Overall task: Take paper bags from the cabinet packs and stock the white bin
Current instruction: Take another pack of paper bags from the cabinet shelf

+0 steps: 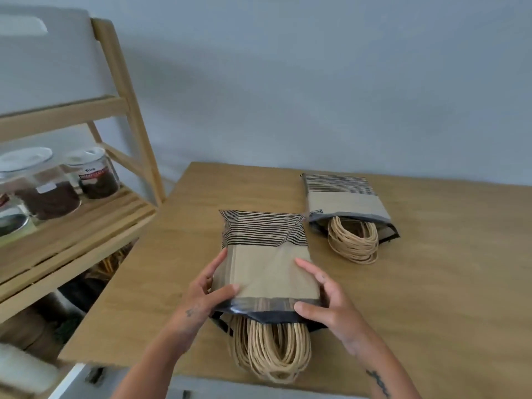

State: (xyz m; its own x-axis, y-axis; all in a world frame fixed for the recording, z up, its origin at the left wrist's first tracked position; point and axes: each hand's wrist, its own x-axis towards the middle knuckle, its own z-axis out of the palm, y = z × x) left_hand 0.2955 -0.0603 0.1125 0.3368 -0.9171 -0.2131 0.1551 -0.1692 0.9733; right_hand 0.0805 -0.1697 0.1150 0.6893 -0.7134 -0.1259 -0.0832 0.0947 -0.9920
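On the table (437, 283) the pack (267, 269), perhaps resting, lies lengthwise, handles (270, 349) nearest.

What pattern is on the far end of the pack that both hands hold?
Thin black stripes across brown paper on the pack; the head view shows it.

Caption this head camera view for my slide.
Left hand and right hand hold the near pack of paper bags on a wooden table; second pack beyond.
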